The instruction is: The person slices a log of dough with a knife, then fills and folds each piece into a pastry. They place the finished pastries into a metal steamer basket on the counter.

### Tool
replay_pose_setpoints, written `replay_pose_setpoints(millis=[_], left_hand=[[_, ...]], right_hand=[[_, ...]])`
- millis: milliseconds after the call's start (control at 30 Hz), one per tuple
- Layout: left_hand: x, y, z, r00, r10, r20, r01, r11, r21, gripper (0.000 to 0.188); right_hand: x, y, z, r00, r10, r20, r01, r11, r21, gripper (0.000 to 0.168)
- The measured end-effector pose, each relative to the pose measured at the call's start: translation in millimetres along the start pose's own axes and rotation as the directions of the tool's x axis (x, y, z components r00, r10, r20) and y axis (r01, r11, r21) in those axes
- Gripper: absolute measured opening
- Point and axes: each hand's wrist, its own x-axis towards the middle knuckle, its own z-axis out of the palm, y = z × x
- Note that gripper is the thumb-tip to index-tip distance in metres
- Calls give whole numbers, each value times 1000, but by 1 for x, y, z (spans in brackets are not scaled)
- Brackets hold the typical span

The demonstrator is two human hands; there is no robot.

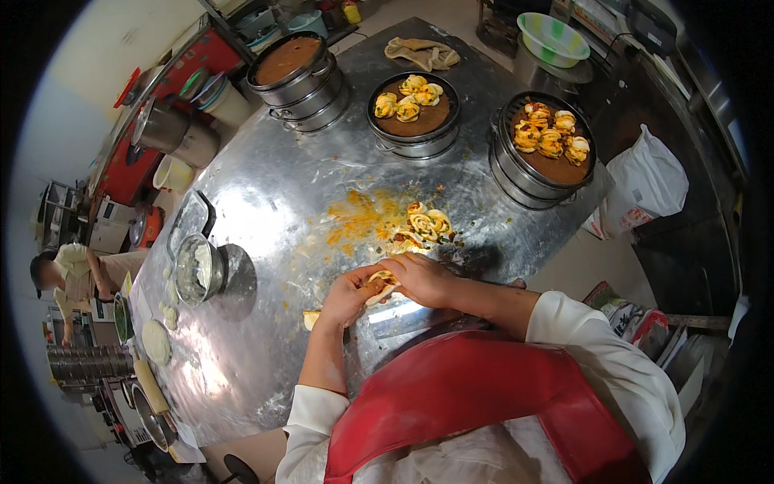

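My left hand (346,300) and my right hand (421,279) meet low over the metal table, both gripping one piece of filled dough (381,289). White layers with green bits and orange filling show between the fingers; the hands cover the rest. Just beyond them sits a small pile of cut dough rolls (430,224) with chopped green and red bits scattered around. Beside my left wrist lies a dough end (311,319). Under my right forearm is a broad, shiny metal blade (396,319), partly hidden.
Steamer pots stand across the table's far side: one without buns (287,60), one with several shaped buns (417,124), another with more (544,154). To the left are a flour bowl (198,269), dough (156,343) and a rolling pin (150,387). Another person (81,272) stands beyond.
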Motion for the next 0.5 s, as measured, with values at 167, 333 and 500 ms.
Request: replay_pose_setpoints(millis=[167,333,500], left_hand=[[19,1,4,999,-21,33,11,960,281,29],[47,7,16,998,44,35,-56,867,495,29],[61,6,22,997,76,5,-70,889,453,28]], right_hand=[[-7,11,-3,969,219,112,-222,975,22,19],[-8,18,-2,943,333,4,-333,943,3,14],[1,25,-8,869,495,3,-492,864,-108,11]])
